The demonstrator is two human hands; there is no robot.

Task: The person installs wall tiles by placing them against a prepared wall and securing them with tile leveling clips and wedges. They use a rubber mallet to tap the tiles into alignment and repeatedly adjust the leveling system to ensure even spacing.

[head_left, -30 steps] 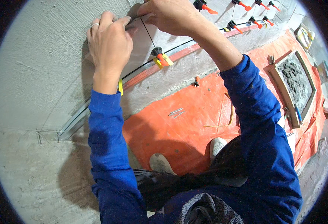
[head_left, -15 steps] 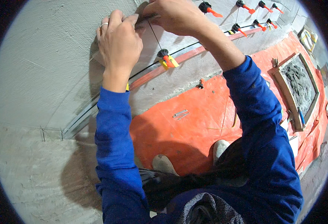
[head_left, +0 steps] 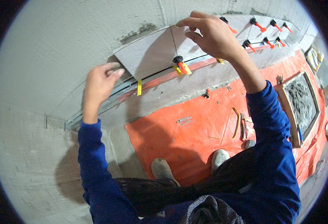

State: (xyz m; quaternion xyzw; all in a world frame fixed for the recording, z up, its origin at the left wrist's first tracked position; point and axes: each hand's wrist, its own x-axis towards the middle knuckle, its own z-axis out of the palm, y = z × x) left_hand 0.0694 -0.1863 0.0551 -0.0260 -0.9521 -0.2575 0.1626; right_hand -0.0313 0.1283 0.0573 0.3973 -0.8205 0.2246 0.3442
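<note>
A pale wall tile (head_left: 149,56) leans on the grey plastered wall, its lower edge along a metal rail (head_left: 126,89). My left hand (head_left: 98,84) is at the tile's left end, thumb and fingers apart, fingertips close against the edge; whether they touch it is unclear. Over the upper part of the neighbouring tile (head_left: 188,44), my right hand (head_left: 212,35) has loosely bent, spread fingers and holds nothing. A black tile-levelling clip with a red handle (head_left: 179,64) sits low on the joint between these two tiles. Yellow tape (head_left: 139,88) hangs at the lower edge.
More red-handled levelling clips (head_left: 258,24) stud the tiles to the right. Orange sheeting (head_left: 152,127) covers the floor, with loose metal pins (head_left: 184,120) on it. A tray of grey mortar (head_left: 301,98) stands at right. Two thin rods (head_left: 64,124) stick out from the wall at left.
My hands, close together at the top of the tile joint before, have parted: the left went down to the tile's left end, the right moved rightward. The view has shifted too.
</note>
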